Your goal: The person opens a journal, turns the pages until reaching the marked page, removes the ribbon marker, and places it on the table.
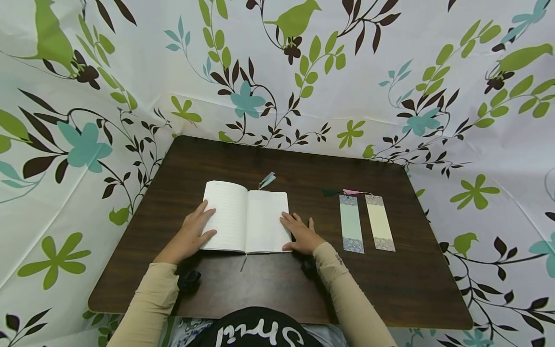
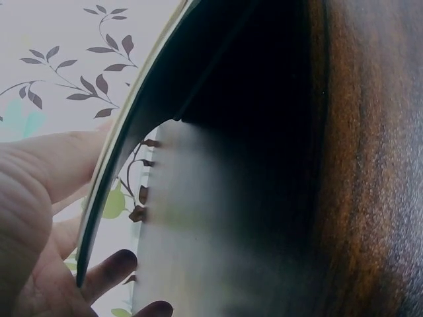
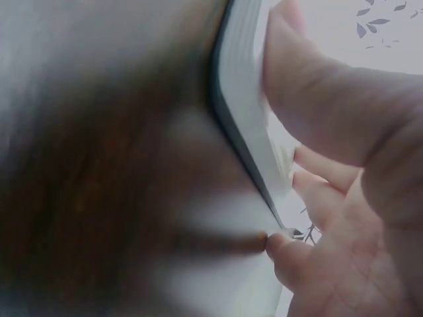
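An open notebook point(image 1: 225, 217) with a lined left page lies on the table in the head view. A light blue tassel point(image 1: 267, 180) sticks out past its top edge, and a thin ribbon point(image 1: 243, 263) pokes out below the spine. My left hand point(image 1: 191, 231) rests on the left page's outer edge, fingers spread. My right hand point(image 1: 302, 234) touches the right page's outer edge with extended fingers. In the left wrist view, the dark cover point(image 2: 125, 142) curves beside my thumb. The right wrist view shows the page block point(image 3: 246, 86) beside my thumb.
Right of the notebook lie a pale green bookmark point(image 1: 352, 224) and a pale yellow bookmark point(image 1: 379, 222), both with patterned ends. A dark green tassel point(image 1: 331, 192) and a pink tassel point(image 1: 352, 192) lie above them. The brown table point(image 1: 260, 284) meets a patterned cloth point(image 1: 277, 111) behind.
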The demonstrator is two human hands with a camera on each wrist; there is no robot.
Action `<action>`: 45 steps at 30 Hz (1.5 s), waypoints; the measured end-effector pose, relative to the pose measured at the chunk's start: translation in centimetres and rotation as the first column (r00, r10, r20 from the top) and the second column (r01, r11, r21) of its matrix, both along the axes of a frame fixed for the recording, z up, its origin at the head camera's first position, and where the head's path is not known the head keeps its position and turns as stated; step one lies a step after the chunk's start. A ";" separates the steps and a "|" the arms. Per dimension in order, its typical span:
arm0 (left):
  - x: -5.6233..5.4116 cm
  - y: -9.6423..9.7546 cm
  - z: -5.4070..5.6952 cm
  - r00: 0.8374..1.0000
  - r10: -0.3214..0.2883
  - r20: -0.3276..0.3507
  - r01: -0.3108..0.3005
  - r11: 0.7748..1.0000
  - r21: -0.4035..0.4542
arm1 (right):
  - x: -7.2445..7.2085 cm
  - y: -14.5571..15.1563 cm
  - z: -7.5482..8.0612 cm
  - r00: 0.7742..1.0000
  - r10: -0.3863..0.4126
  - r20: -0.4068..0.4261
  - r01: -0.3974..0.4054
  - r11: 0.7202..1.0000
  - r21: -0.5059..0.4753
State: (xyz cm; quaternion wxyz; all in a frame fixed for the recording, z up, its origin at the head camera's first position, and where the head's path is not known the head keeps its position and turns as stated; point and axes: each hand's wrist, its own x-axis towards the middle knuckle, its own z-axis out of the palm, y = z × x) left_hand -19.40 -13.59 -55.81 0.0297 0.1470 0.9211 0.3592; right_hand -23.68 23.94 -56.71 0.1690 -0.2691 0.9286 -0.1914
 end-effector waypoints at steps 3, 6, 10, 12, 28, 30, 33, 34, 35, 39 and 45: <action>0.0 0.0 0.0 1.000 0.002 -0.002 -0.002 1.000 -0.001 | 0.1 -0.4 0.0 1.000 -0.018 -0.011 0.018 1.000 0.006; 0.0 0.1 0.0 1.000 0.002 -0.002 -0.002 1.000 -0.005 | 0.2 -0.8 0.0 0.999 -0.036 -0.036 0.036 0.999 0.012; 0.0 0.1 0.1 1.000 0.000 0.001 0.000 1.000 -0.010 | 0.3 -1.7 -0.1 0.994 -0.058 -0.096 0.061 0.998 0.028; -0.1 0.1 0.0 1.000 -0.001 0.003 0.001 1.000 -0.012 | 0.3 -2.2 -0.2 0.990 -0.070 -0.120 0.075 0.997 0.036; 0.1 0.1 0.0 1.000 0.011 -0.008 -0.011 1.000 -0.011 | 0.4 -6.1 0.2 0.998 -0.059 -0.025 0.051 0.966 -0.255; 0.0 0.0 0.0 1.000 0.009 -0.004 -0.009 1.000 -0.011 | 0.8 -6.8 0.6 0.999 -0.042 0.018 0.045 0.943 -0.329; 0.1 -0.1 -0.2 1.000 0.011 0.008 -0.011 1.000 0.000 | 1.3 -8.0 0.7 0.999 0.028 0.031 -0.014 0.930 -0.366; 0.1 -0.1 -0.2 1.000 0.012 0.009 -0.013 1.000 0.009 | 1.4 -8.4 0.7 0.998 0.056 0.029 -0.042 0.930 -0.364; 0.1 -0.1 -0.2 1.000 0.013 0.009 -0.013 1.000 0.020 | 1.5 -8.7 0.6 0.996 0.086 0.017 -0.074 0.933 -0.352; 0.3 -0.2 -0.2 1.000 0.013 -0.014 -0.011 0.996 0.087 | 2.0 -9.9 0.2 0.978 0.209 -0.009 -0.204 0.948 -0.243; 0.3 -0.4 -0.1 1.000 0.027 -0.001 -0.027 0.983 0.180 | 2.7 -10.8 0.1 0.969 0.245 -0.010 -0.244 0.959 -0.144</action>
